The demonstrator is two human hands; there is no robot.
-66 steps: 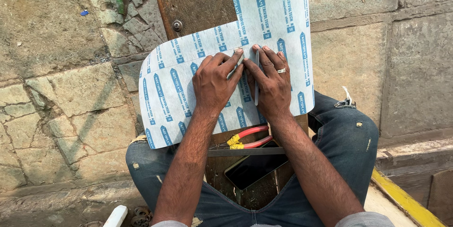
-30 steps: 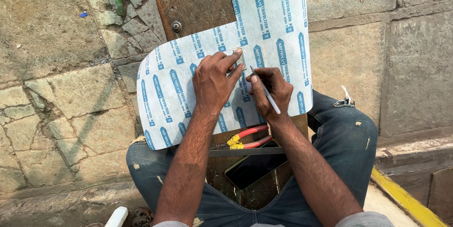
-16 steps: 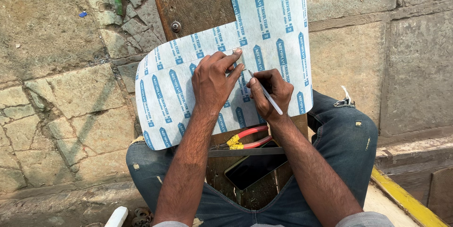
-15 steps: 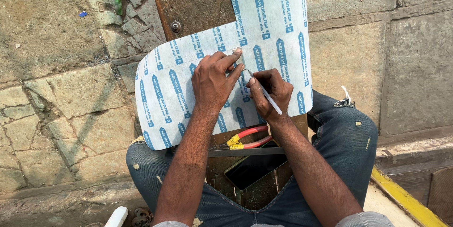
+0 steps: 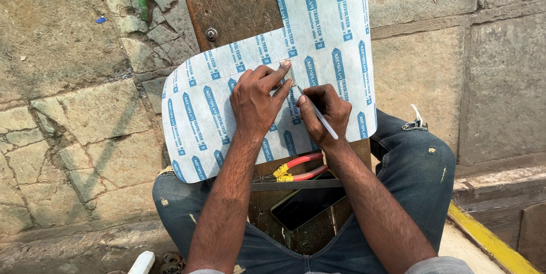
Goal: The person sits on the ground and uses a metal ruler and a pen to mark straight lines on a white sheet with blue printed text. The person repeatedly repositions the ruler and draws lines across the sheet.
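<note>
Grey stone paving (image 5: 68,52), cracked in places, fills the ground under the seated person; a yellow-painted kerb edge (image 5: 489,240) runs at lower right. Over the lap lies a dark wooden board (image 5: 227,1) with one round metal fastener (image 5: 211,34).

On the board: white sheet (image 5: 330,40), L-shaped with rounded corners, covered in repeated blue oblong label marks with printing, set in slanted rows. It lies flat, one leg running up along the board, the other spreading left past the board's edge over the knee.

Left hand (image 5: 256,103): palm down, fingers spread and pressed on the sheet, pinning a small pale flat piece (image 5: 286,71) under the forefinger tip. Grips nothing.

Right hand (image 5: 325,112): closed round a thin white pen (image 5: 316,112) in a writing grip, tip on the sheet just beside the left forefinger.

Step in hand, as judged: marking along the edge of the pinned piece. The line calls for steady downward pressure from the left hand, so nothing shifts, and the tip kept tight to the edge.

Below the sheet: red-and-yellow-handled pliers (image 5: 298,167), a dark metal bar (image 5: 296,184) just under them, then a black phone (image 5: 307,205), screen up. Small green scrap (image 5: 143,3) on the paving at upper left.
</note>
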